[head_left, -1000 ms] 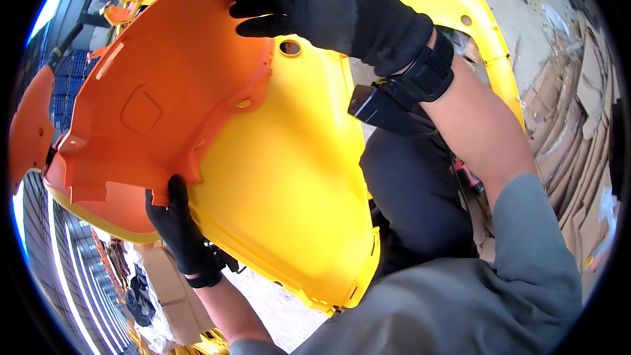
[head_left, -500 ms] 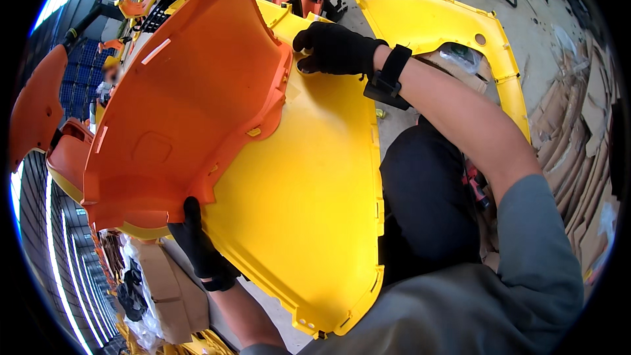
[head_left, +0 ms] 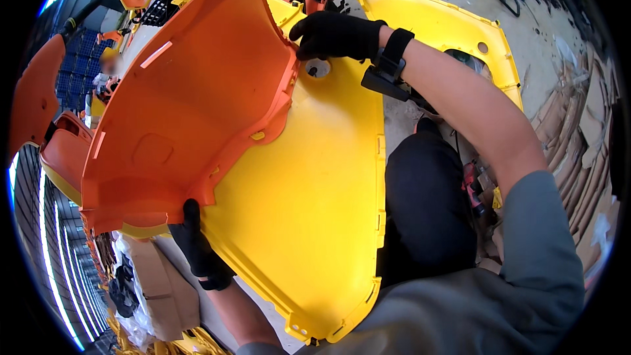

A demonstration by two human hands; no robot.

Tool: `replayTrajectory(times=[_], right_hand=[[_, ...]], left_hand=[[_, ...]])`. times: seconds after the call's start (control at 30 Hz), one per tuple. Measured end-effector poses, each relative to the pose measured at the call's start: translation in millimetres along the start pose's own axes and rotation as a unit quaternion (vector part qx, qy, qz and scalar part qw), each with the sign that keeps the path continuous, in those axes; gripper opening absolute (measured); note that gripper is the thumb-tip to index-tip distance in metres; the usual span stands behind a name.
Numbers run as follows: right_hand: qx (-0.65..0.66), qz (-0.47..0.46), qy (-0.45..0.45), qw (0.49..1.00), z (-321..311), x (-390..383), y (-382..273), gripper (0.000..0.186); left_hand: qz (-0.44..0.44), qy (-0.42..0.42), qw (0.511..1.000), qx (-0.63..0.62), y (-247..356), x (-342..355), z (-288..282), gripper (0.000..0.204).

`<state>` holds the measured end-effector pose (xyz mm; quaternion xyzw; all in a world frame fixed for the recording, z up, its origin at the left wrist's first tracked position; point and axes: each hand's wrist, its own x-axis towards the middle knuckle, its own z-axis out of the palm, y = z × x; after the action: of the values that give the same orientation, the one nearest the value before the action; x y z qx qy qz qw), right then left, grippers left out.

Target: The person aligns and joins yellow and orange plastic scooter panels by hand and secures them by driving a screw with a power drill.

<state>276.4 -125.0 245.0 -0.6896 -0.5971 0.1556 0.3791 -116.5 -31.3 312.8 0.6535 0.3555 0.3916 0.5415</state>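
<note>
A large curved orange plastic panel [head_left: 177, 92] lies over the left side of a broad yellow plastic panel [head_left: 302, 210], their edges overlapping along a stepped seam. Wearing a black glove, my left hand [head_left: 198, 243] grips the lower edge where the two meet, thumb on top and fingers hidden beneath. My right hand [head_left: 338, 37], also black-gloved, is closed at the orange panel's upper right edge, its fingertips curled against that rim. Just below it, a round hole [head_left: 317, 68] shows in the yellow panel.
Another yellow panel [head_left: 440, 20] with a cut-out rests at the upper right. Flattened cardboard [head_left: 578, 138] is stacked along the right. A red-and-black tool [head_left: 472, 187] lies beside my knee. More orange parts [head_left: 36, 92] stand at the left, above a cardboard box [head_left: 164, 283].
My right hand has shifted slightly up and left, onto the orange panel's edge, uncovering the round hole. My left hand keeps its grip on the lower edge.
</note>
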Motion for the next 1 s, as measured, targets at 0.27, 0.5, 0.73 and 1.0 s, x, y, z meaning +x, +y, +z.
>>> replayTrajectory(times=[0.27, 0.5, 0.73, 1.0], right_hand=[[0.047, 0.042, 0.003, 0.998, -6.6, 11.0, -19.0, 0.082], [0.103, 0.059, -0.008, 0.993, -5.3, 12.7, -23.1, 0.080], [0.088, 0.000, 0.022, 0.996, 1.3, 20.2, -13.6, 0.062], [0.149, -0.030, 0.024, 0.988, 8.1, 25.1, -7.6, 0.063]], left_hand=[[-0.003, -0.018, 1.000, -0.007, -8.5, 7.9, -14.4, 0.060], [0.021, -0.004, 1.000, 0.000, -16.0, 10.6, -19.6, 0.056], [0.027, -0.017, 0.999, 0.004, -27.2, 17.3, -35.3, 0.056], [0.008, 0.007, 0.997, -0.074, -44.6, 22.3, -43.8, 0.059]])
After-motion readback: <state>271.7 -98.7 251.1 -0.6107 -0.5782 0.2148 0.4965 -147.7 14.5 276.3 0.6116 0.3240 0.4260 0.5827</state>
